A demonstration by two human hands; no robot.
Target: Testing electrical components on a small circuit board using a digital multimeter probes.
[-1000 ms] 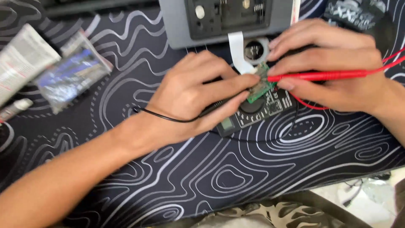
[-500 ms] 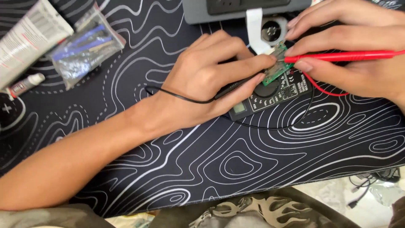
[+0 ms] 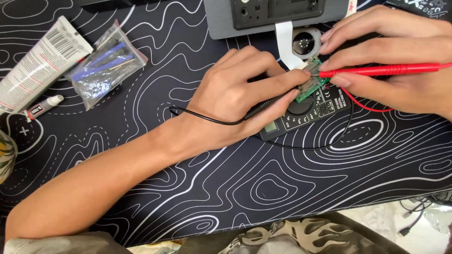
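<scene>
My left hand [image 3: 240, 89] grips a black probe [image 3: 263, 107] whose black lead [image 3: 202, 117] loops out under the wrist. Its tip rests on a small green circuit board [image 3: 311, 81]. My right hand [image 3: 395, 66] pinches a red probe [image 3: 381, 71] and holds its tip against the same board. The board lies over the top of a black multimeter [image 3: 301, 117] that sits on the mat. A white ribbon cable [image 3: 285, 42] runs from the board up to a grey device [image 3: 263, 19].
The black mat [image 3: 282, 188] with white contour lines covers the desk. At far left lie a white tube [image 3: 37, 66], a small white-capped tube [image 3: 44, 107] and a clear bag of blue tools [image 3: 106, 66]. A red lead [image 3: 367, 106] curls right of the meter.
The view has drifted, so everything sits lower and further left in the frame. Both hands keep their probes on the green board.
</scene>
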